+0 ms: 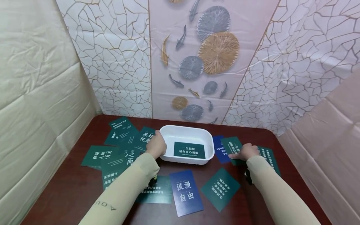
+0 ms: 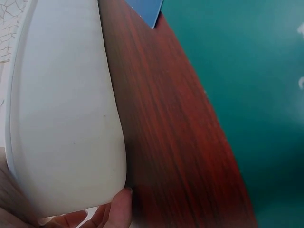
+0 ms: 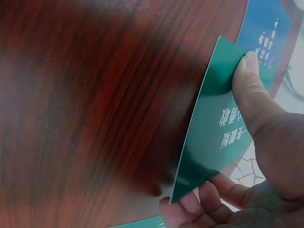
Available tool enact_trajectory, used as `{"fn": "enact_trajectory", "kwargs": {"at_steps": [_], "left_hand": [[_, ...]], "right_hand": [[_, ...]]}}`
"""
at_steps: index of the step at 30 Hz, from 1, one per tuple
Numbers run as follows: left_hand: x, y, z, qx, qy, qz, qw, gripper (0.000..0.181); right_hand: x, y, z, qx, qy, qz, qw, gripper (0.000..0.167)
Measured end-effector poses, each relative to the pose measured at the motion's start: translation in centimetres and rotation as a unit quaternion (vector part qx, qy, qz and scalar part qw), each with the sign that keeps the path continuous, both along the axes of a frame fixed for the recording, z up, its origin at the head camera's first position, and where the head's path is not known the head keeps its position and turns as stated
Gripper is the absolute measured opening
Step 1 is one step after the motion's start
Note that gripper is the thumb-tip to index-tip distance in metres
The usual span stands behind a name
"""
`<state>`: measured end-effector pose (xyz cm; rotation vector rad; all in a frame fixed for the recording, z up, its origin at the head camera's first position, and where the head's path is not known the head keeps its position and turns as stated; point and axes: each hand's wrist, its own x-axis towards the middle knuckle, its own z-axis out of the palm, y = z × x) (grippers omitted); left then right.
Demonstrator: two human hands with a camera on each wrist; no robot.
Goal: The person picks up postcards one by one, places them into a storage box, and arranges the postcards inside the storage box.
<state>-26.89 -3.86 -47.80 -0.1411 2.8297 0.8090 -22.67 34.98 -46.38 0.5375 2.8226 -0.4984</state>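
My left hand (image 1: 157,145) grips the left end of a white plastic basin (image 1: 182,160). In the left wrist view, its fingertips (image 2: 120,209) curl round the end of the basin wall (image 2: 66,109). One green card (image 1: 189,150) with white writing lies inside the basin. To the right of the basin, my right hand (image 1: 247,152) holds another green card (image 1: 232,143). The right wrist view shows the thumb (image 3: 251,88) on one end of that card (image 3: 209,128) and fingers at the other, the card tilted off the table. A blue card (image 1: 220,150) lies partly beneath it.
Several overlapping green cards (image 1: 112,162) spread over the table's left side. In front of the basin lie a blue card (image 1: 186,193), a green card (image 1: 220,189) and another green card (image 1: 160,193). At the right, a green card (image 1: 269,157) lies beyond my hand. Patterned cloth (image 1: 191,93) hangs behind the table.
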Motion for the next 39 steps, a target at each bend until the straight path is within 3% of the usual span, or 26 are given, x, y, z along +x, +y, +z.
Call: {"fn": "enact_trajectory", "kwargs": {"at_steps": [6,16,21,27,34,39], "left_hand": [[0.1,-0.1,0.1,-0.002,0.000,0.000,1.0000,0.077],[0.1,0.0,-0.3,-0.001,-0.009,0.001,1.0000,0.080],[0.1,0.1,-0.2,0.002,-0.002,-0.004,1.0000,0.079],[0.1,0.0,-0.2,0.007,-0.001,0.000,1.0000,0.077],[0.1,-0.1,-0.1,0.010,0.002,0.002,0.9999,0.074],[0.2,0.0,0.0,0.008,0.002,-0.002,1.0000,0.074]], "right_hand": [[0.2,0.0,0.1,-0.026,0.030,-0.004,0.9992,0.110],[0.4,0.6,1.4,-0.050,0.082,0.021,0.9951,0.057],[0.4,0.9,1.9,-0.061,0.111,0.043,0.9910,0.041],[0.3,1.1,2.7,-0.088,0.116,0.049,0.9882,0.031],[0.6,0.3,4.6,-0.036,0.166,0.068,0.9831,0.030],[0.9,-1.0,5.9,-0.007,0.225,0.096,0.9696,0.027]]}}
